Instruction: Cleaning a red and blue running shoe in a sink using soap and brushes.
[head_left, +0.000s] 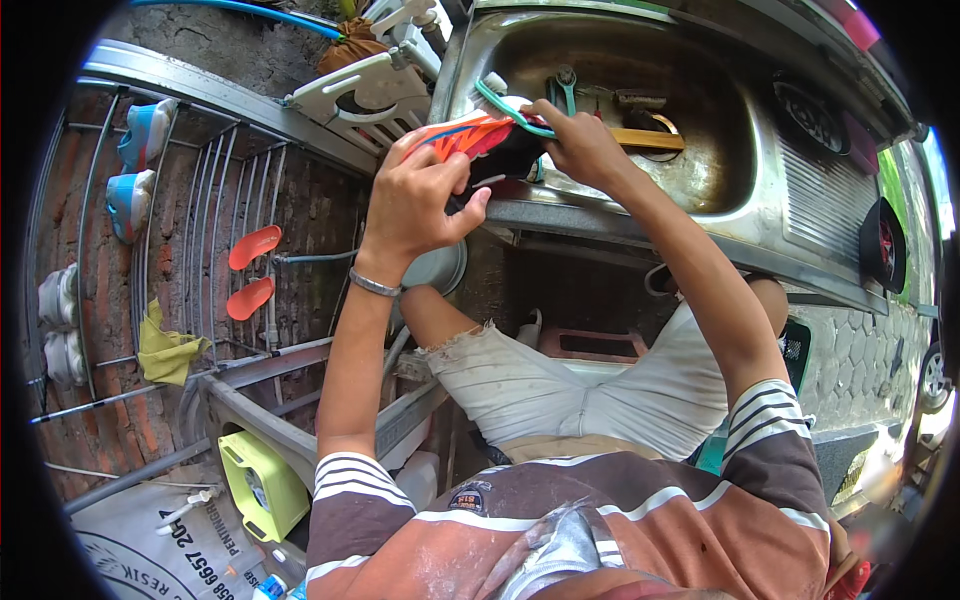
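My left hand (424, 187) grips an orange, pink and black shoe (480, 146) over the near left edge of a stainless steel sink (712, 172). In my right hand (581, 142) is a teal-handled scrubbing brush (504, 109), its pale bristles at the shoe's far side, against or just above its white edge. The fingers of my left hand hide part of the shoe. Another teal brush (566, 82) and a wooden-backed brush (649, 139) lie inside the basin, beyond my right hand.
A metal rack at the left holds blue shoes (131, 202), grey-white shoes (61, 326), red insoles (253, 247) and a yellow-green cloth (166, 349). A lime plastic container (262, 487) stands lower left. On the sink's right side are a black cap (883, 244) and a ribbed drainboard (825, 195).
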